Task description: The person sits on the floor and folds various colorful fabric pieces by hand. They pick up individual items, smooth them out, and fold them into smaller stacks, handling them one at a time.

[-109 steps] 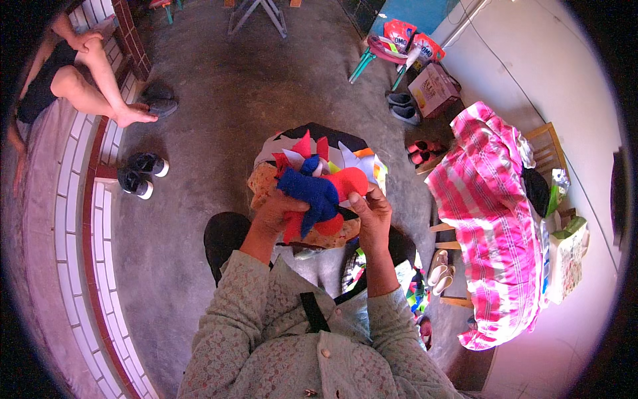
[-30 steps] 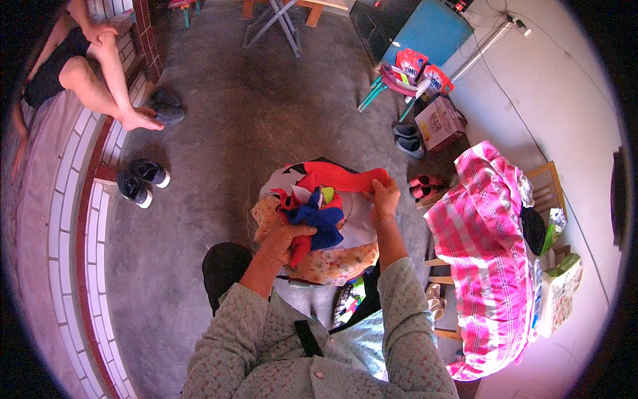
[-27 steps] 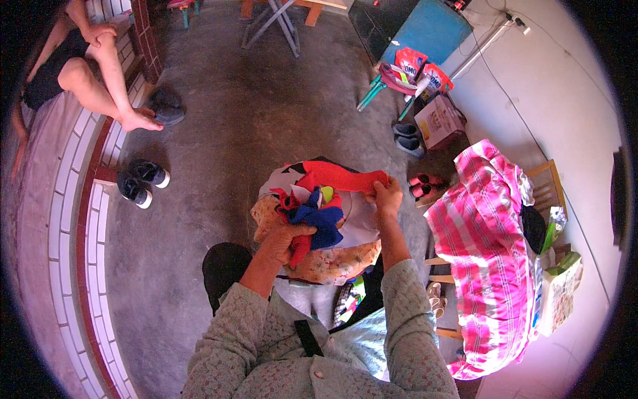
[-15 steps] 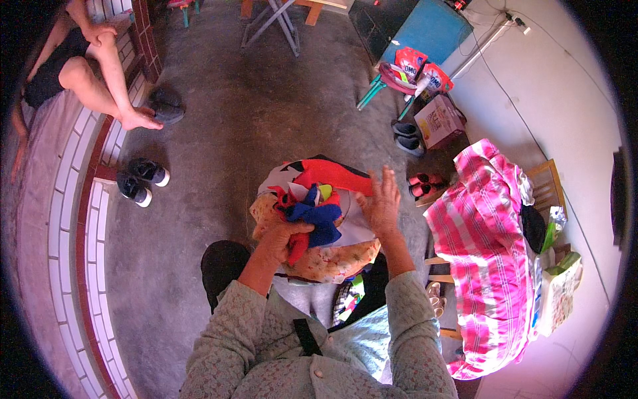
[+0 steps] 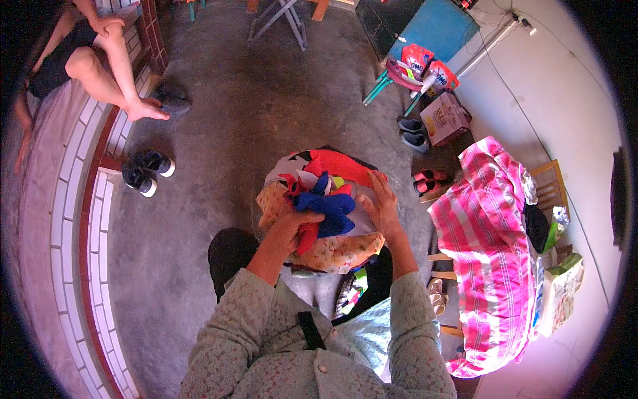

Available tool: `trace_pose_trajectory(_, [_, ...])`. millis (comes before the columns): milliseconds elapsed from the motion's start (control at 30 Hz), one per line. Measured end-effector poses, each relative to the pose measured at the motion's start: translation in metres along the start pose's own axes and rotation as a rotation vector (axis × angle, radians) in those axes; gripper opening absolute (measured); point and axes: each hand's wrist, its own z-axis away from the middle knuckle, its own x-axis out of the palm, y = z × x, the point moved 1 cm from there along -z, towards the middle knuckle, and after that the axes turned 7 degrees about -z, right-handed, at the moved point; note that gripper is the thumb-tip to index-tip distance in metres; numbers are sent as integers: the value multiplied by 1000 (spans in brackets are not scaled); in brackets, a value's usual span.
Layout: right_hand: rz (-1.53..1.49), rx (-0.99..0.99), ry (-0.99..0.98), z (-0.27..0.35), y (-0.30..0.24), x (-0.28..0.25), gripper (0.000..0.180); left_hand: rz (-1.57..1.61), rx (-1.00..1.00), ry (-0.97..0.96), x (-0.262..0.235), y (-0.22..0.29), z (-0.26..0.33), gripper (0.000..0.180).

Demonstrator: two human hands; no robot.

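In front of my lap is a rounded pile of cloth, with an orange patterned fabric (image 5: 345,255) on its near side and a red cloth (image 5: 339,166) along its far edge. My left hand (image 5: 289,229) is closed around a bunch of blue and red cloth pieces (image 5: 325,209), the thumb pressed on the blue. A small yellow-green bit shows behind the bunch. My right hand (image 5: 382,207) has its fingers stretched out and apart at the pile's right side, by a white cloth, and holds nothing that I can see. What supports the pile is mostly hidden.
At right, a pink checked cloth (image 5: 482,266) covers a wooden chair. Far right stand a stool (image 5: 402,74) with red packets, a carton (image 5: 445,120) and grey shoes (image 5: 413,135). Dark sneakers (image 5: 146,171) lie left; another person's bare legs (image 5: 116,73) rest upper left.
My right hand has come down and inward to the pile's right edge. The left hand and its bunch of cloth have shifted slightly right. The whole view has moved a little.
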Motion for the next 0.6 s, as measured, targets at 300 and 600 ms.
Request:
trace_pose_trajectory(300, [-237, -364, 47, 47, -94, -21, 87, 31, -28, -50, 3, -4, 2, 44])
trace_pose_trajectory(600, [-163, -334, 63, 54, -84, 1, 64, -23, -209, -157, -14, -31, -17, 48])
